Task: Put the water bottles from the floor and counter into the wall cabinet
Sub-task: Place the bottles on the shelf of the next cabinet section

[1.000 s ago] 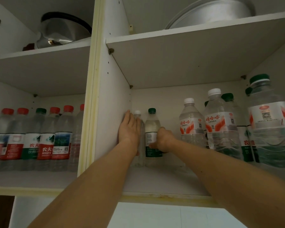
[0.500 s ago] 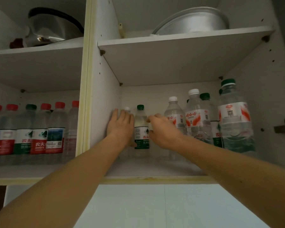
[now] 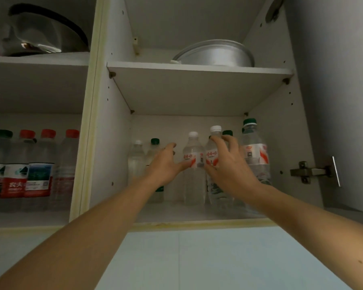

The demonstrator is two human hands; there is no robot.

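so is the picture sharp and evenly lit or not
Head view: dim and soft throughout; left compartment's red-capped clear plastic bottles sit in shadow, a glint shows on the dark-rimmed steel pot, wide-angle lens bows the cream cabinet frame.
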